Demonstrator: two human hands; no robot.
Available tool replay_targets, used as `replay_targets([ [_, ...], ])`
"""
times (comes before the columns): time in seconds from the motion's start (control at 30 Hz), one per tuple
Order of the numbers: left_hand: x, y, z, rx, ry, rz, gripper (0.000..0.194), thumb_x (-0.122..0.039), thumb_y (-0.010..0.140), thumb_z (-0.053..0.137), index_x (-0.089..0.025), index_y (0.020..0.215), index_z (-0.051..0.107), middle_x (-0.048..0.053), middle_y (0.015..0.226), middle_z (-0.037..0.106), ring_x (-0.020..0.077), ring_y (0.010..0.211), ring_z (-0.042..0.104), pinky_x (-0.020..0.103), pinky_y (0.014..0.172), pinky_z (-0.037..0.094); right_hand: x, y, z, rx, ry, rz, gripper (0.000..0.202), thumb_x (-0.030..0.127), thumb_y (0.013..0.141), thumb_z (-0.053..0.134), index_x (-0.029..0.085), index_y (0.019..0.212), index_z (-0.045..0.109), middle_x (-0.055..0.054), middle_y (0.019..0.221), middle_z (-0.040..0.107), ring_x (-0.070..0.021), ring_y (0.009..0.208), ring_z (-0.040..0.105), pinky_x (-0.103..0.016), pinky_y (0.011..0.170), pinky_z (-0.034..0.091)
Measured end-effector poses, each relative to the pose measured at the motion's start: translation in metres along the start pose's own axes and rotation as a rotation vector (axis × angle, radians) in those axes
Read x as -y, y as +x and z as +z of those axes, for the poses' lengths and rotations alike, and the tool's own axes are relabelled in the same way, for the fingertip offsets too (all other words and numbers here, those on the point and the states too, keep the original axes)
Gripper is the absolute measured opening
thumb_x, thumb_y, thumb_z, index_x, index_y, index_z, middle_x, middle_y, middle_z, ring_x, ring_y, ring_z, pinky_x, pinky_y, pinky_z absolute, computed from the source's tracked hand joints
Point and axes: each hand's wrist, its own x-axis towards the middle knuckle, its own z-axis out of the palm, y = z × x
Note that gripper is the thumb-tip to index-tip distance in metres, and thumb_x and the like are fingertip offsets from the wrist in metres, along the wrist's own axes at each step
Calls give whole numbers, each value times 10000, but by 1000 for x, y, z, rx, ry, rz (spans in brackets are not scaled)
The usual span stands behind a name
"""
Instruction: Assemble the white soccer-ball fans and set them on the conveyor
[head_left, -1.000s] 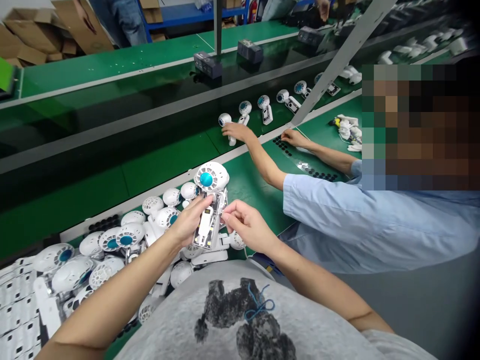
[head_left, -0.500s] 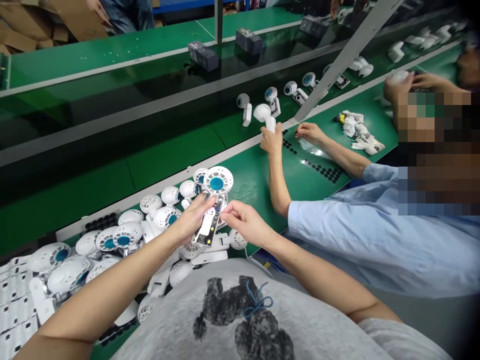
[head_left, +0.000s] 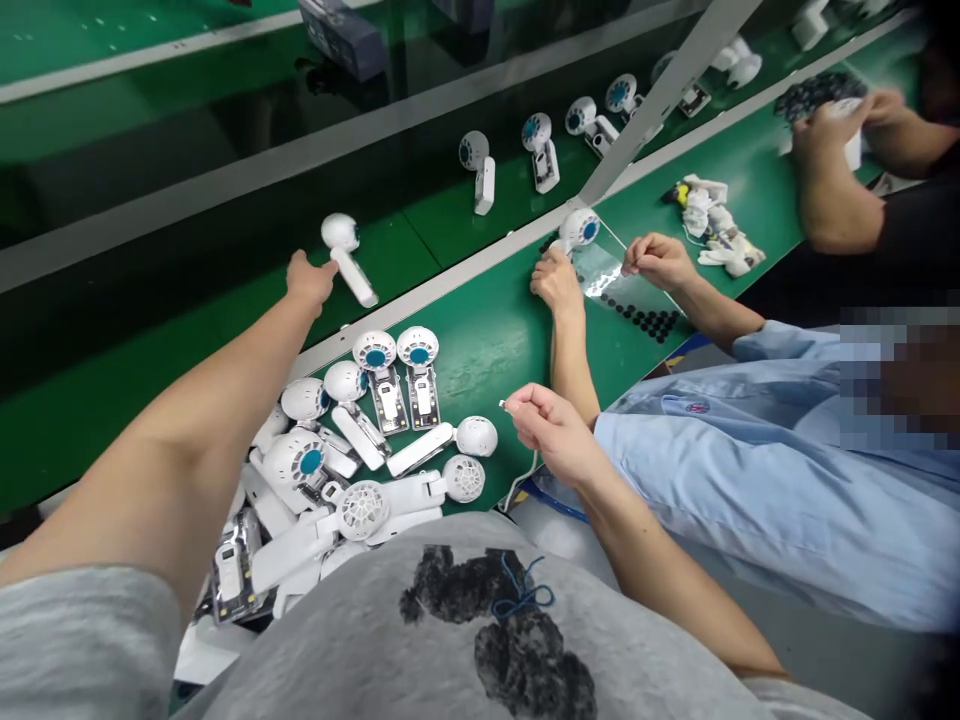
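My left hand (head_left: 311, 282) reaches out over the dark green belt, fingers apart, beside a white handheld fan (head_left: 352, 275). Its thumb side meets the fan's handle or comes very close to it. Near the front edge of the bench, my right hand (head_left: 553, 428) pinches the small plug end of a thin white cable (head_left: 531, 466), which runs down past the edge. Between my arms, two fans with bare circuit boards, one (head_left: 386, 385) beside the other (head_left: 421, 380), lie with their blue hubs up. More white fans (head_left: 364, 510) are heaped close to my body.
A co-worker's hand (head_left: 559, 280) on my right holds another fan (head_left: 581, 228), near black discs (head_left: 649, 320) and a clear sheet. Fans (head_left: 480, 170) stand spaced along the belt. A slanted metal post (head_left: 660, 110) rises from the bench edge. White gloves (head_left: 720, 230) lie further right.
My left hand has left the circuit-board fan and moved forward over the belt, where a fan now lies. My right hand has drawn back rightward with the plug. The view has tilted down.
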Motion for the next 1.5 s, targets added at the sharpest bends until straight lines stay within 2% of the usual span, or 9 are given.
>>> replay_targets([
  [0.1,-13,-59,0,-73,208,196,375,-214,826,511,-130,1168,383,132,1197,414,241,1073,427,399,923,338,-2,0,-6,-25,6,-12,275,424,768,622,178,743,503,101,483,303,-47,413,218,-209,407,139],
  [0.23,-23,-177,15,652,345,478,345,-333,692,658,-174,983,560,66,950,559,256,948,492,394,848,381,0,0,-4,-24,-6,-62,267,425,785,608,180,755,505,92,493,336,-54,426,254,-206,411,160],
  [0.37,-14,-241,48,747,437,459,248,-169,617,674,-110,844,595,157,1017,541,344,1052,420,506,907,291,4,-8,0,7,-64,-113,266,429,813,577,177,771,504,85,504,349,-59,437,271,-207,414,167],
  [0.5,-15,-234,52,673,306,459,134,-132,630,623,-122,757,583,138,921,575,320,977,482,506,891,329,6,-18,-2,-6,-91,-162,280,447,837,537,180,775,484,78,527,362,-62,444,269,-210,419,172],
  [0.7,-46,-213,9,548,-132,304,300,-307,821,478,-146,1069,527,119,1085,591,251,1026,530,415,903,404,17,-29,10,-7,-183,-262,241,419,859,494,186,800,482,53,579,456,-77,464,329,-216,438,224],
  [0.93,-82,-229,-27,537,-1059,-386,381,-503,671,669,-148,779,581,20,667,616,143,586,580,259,569,486,29,-37,50,158,-346,-346,118,288,876,464,200,810,507,48,600,523,-102,548,449,-234,558,351],
  [1.07,-88,-243,-32,429,-1013,-373,379,-497,655,694,-142,718,579,-12,580,576,102,500,523,204,470,428,31,-41,64,216,-394,-346,97,257,867,468,194,801,503,45,601,532,-105,561,481,-230,562,373],
  [1.3,-93,-252,-31,388,-889,-298,343,-431,687,690,-158,876,602,7,745,631,158,707,583,258,655,457,34,-45,68,240,-507,-385,90,216,860,469,193,776,492,46,595,540,-99,549,494,-223,563,380],
  [1.5,-88,-249,-35,604,-752,-286,388,-363,738,650,-136,1044,583,74,969,642,212,890,583,312,773,446,35,-40,63,231,-686,-355,126,209,842,483,202,717,471,44,558,514,-103,501,450,-235,524,333],
])
